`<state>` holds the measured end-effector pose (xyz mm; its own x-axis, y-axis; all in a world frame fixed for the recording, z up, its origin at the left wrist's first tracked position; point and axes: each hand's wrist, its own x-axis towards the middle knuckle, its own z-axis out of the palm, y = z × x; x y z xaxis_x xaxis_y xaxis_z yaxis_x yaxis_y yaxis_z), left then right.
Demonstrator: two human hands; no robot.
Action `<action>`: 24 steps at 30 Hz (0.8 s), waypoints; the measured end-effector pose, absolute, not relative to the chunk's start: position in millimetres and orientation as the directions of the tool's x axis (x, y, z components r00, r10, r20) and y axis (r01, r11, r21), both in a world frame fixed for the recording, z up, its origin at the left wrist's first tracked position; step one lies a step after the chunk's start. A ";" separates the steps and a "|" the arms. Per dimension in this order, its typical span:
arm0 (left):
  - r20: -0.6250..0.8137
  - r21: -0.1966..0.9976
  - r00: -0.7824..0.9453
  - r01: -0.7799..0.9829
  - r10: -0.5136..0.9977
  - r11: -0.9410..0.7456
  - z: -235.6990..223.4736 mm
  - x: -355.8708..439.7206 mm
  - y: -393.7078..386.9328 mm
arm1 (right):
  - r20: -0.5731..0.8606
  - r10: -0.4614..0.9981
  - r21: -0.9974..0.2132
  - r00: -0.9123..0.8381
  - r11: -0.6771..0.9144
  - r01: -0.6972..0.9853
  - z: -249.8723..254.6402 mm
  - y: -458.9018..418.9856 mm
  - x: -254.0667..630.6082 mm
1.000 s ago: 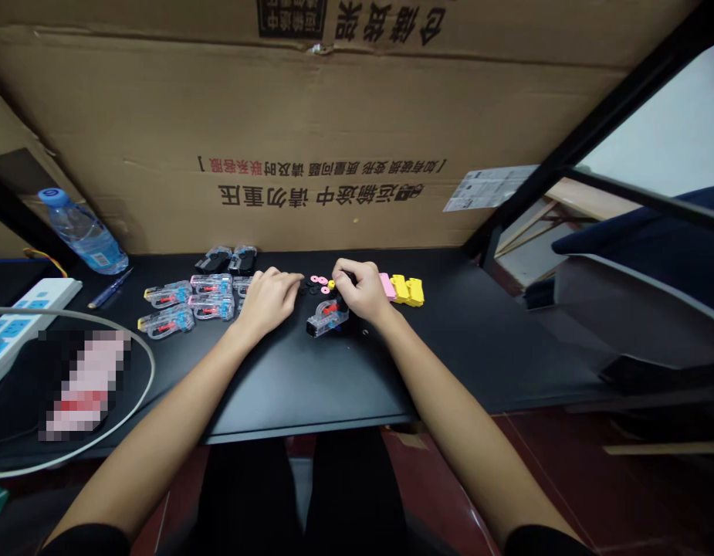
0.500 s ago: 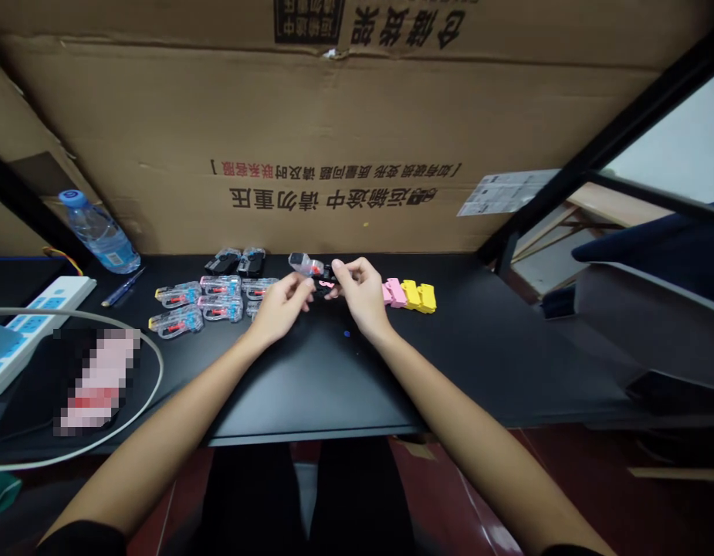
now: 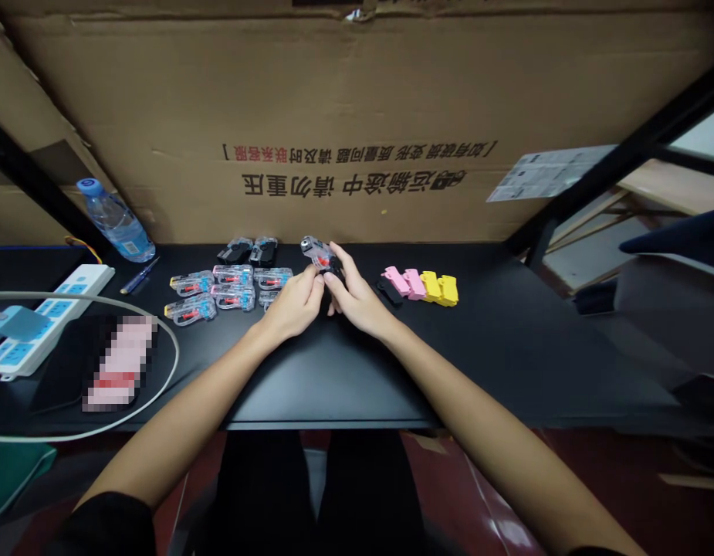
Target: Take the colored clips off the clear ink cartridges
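Note:
Between both hands is a small clear-bodied toy gun (image 3: 316,249) with a red inner piece and black parts, its front end tilted up and to the left. My right hand (image 3: 357,300) wraps its black rear part from the right. Against its lower part my left hand (image 3: 297,301) pinches with thumb and fingers together; the fingers hide the exact contact. Several clear toy guns (image 3: 234,296) with blue and red insides lie left of my left hand. To the right of my right hand lie a black plastic piece (image 3: 390,292), pink plastic pieces (image 3: 413,283) and yellow plastic pieces (image 3: 448,289).
Two black toy guns (image 3: 264,252) lie by the cardboard wall (image 3: 345,93). At left are a water bottle (image 3: 120,224), a screwdriver (image 3: 140,276), a white power strip (image 3: 59,309), a looping cable (image 3: 177,351) and a blurred-out pink object (image 3: 122,363). The black table (image 3: 339,386) ends near my legs.
The toy gun has turned, its front end now pointing higher. My hands have drawn closer around it, and the black piece on the right has come into view. The camera view has shifted slightly.

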<state>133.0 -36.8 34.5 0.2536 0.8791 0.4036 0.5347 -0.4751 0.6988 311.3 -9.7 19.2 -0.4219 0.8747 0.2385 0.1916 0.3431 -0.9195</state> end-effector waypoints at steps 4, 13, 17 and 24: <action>0.403 0.698 0.236 0.545 0.884 -0.464 30.5 133.9 -36.2 | 0.282 0.872 -0.855 -0.400 0.417 0.308 21.5 -17.3 302.0; 0.407 0.732 0.123 0.549 0.905 -0.404 29.5 139.1 -34.1 | 0.387 0.829 -0.724 -0.405 0.545 0.424 27.2 -22.1 291.8; 0.405 0.738 0.121 0.542 0.906 -0.402 30.1 140.1 -32.4 | 0.385 0.833 -0.714 -0.398 0.542 0.443 24.5 -20.9 293.0; 0.356 0.687 0.190 0.611 0.915 -0.394 32.9 133.9 -28.7 | 0.347 0.842 -0.732 -0.413 0.519 0.442 20.8 -20.5 295.4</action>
<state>133.9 -28.7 32.9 0.1904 0.9149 0.3559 0.6109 -0.3942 0.6866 295.4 -20.5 20.8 -0.4131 0.8420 0.3470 0.4422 0.5185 -0.7319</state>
